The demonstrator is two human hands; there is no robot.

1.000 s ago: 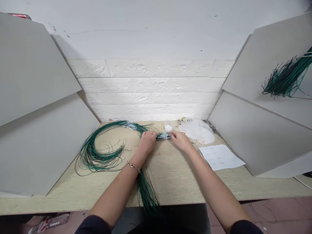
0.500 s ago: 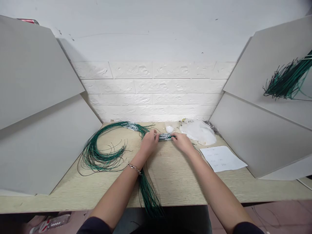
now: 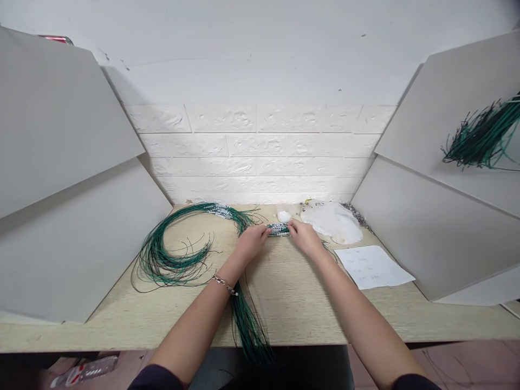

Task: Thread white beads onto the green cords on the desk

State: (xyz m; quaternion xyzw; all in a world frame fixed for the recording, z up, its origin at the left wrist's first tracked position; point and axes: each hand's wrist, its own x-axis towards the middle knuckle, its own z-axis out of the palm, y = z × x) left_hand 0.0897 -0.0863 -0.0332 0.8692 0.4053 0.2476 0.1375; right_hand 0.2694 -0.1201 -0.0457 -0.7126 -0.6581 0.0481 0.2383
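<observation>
Between my two hands lies a short row of white-beaded green cords [image 3: 278,229], low over the table. At its left end, my left hand [image 3: 252,241] is closed in a pinch with fingertips on the strands. My right hand [image 3: 304,236] pinches the right end between thumb and fingers. The long tails of this bundle [image 3: 247,325] pass under my left wrist and hang over the table's front edge. To the left curls a second bundle of green cords [image 3: 154,260], with a beaded band [image 3: 219,210] near its top. Just what my fingertips grip is partly hidden.
A small white heap [image 3: 284,216] and a clear plastic bag with white contents [image 3: 331,221] sit behind my right hand. A paper with writing [image 3: 369,265] lies to the right. Grey panels [image 3: 81,244] flank the table; more green cords [image 3: 479,135] hang before the right one.
My left hand has slid slightly right and down along the beaded cords, and its raised fingers have closed in. The right hand keeps its pinch. The whole view has shifted a little.
</observation>
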